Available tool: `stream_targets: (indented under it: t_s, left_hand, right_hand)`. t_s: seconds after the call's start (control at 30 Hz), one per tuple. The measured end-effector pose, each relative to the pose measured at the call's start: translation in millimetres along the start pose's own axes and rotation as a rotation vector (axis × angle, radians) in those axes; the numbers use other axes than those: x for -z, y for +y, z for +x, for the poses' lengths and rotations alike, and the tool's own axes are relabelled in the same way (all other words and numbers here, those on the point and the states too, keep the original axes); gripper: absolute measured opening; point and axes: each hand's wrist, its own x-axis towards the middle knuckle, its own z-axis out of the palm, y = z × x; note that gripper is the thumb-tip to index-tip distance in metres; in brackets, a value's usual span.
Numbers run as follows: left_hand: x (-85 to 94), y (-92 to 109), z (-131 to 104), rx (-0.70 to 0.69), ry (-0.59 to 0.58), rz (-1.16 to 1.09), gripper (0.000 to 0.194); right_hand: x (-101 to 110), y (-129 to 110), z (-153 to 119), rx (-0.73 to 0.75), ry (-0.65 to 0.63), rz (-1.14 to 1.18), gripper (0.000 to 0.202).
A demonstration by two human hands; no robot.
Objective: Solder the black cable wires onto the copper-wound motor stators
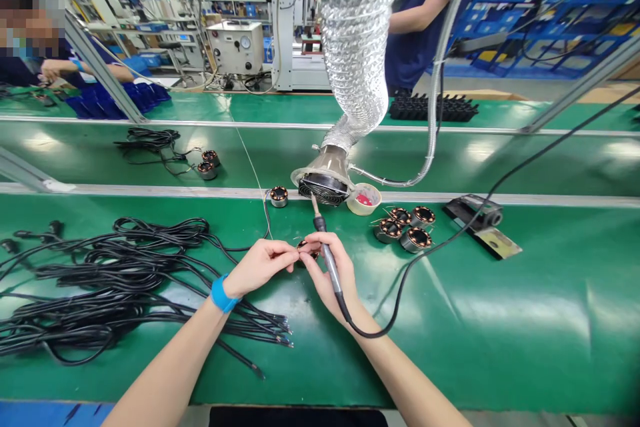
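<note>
My right hand (334, 273) is closed around a soldering iron (331, 265), whose tip points up and away, just in front of the round black fan grille (324, 188). My left hand (264, 265), with a blue wristband (224, 293), is pinched shut, its fingertips meeting those of my right hand. What it pinches is hidden. Behind the fingertips a motor stator (301, 244) with copper windings shows in part. A black cable (227, 248) runs toward my left hand from the heap of black cables (145, 267), whose stripped ends lie below the hand.
A foil duct (353, 33) hangs down to the fan. Another stator (279, 197), a tape roll (365, 199), several grouped stators (403, 227) and a soldering iron stand (483, 223) sit beyond my hands. The iron's cord (405, 280) loops right. Co-workers are across the bench.
</note>
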Motion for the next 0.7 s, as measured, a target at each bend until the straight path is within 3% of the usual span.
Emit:
stream_targets:
  t_s: [0.43,0.57,0.7]
  left_hand:
    - [-15.6,-8,-2,0.063,0.287,-0.015,0.024]
    - [-15.3,-8,-2,0.056,0.273,-0.005,0.019]
    - [-16.1,-3,-3,0.019,0.143,0.064,0.006]
  right_hand:
    - [-9,4,-7,-0.158,0.187,0.018,0.024]
    - [-9,0,-9,-0.062,0.147,-0.039,0.026]
    - [-7,-5,-8,0.107,0.066,-0.112,0.032]
